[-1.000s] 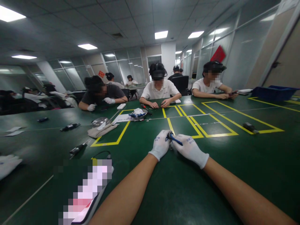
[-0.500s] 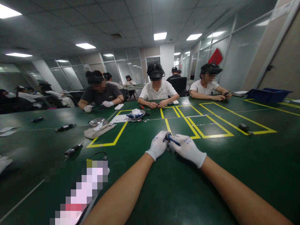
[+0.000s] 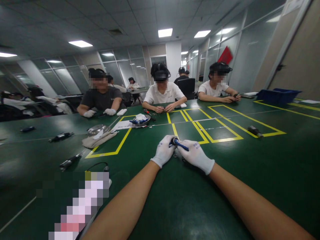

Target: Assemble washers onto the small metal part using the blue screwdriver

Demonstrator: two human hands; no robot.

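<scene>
Both of my hands wear white gloves and meet over the green table. My left hand (image 3: 163,150) is closed around a small dark round part (image 3: 172,141) with a pale rim. In the fingers of my right hand (image 3: 197,156) is a slim blue stick-like tool (image 3: 182,145); its left end meets the round part. Whether that end sits inside the part or only touches it, I cannot tell. A small greyish piece (image 3: 175,155) shows just below the hands, partly covered by them.
Yellow tape (image 3: 225,137) marks boxes on the table. A dark cylindrical tool (image 3: 255,131) lies right, before a blue bin (image 3: 277,96). Leftward are a beige cloth (image 3: 100,140), a metal bowl (image 3: 96,129) and several dark tools. A blurred-out object (image 3: 82,206) lies front left. Co-workers sit opposite.
The whole view has shifted slightly, so the table and people appear further left. My hands keep almost the same pose, still closed on the round part and the blue tool.
</scene>
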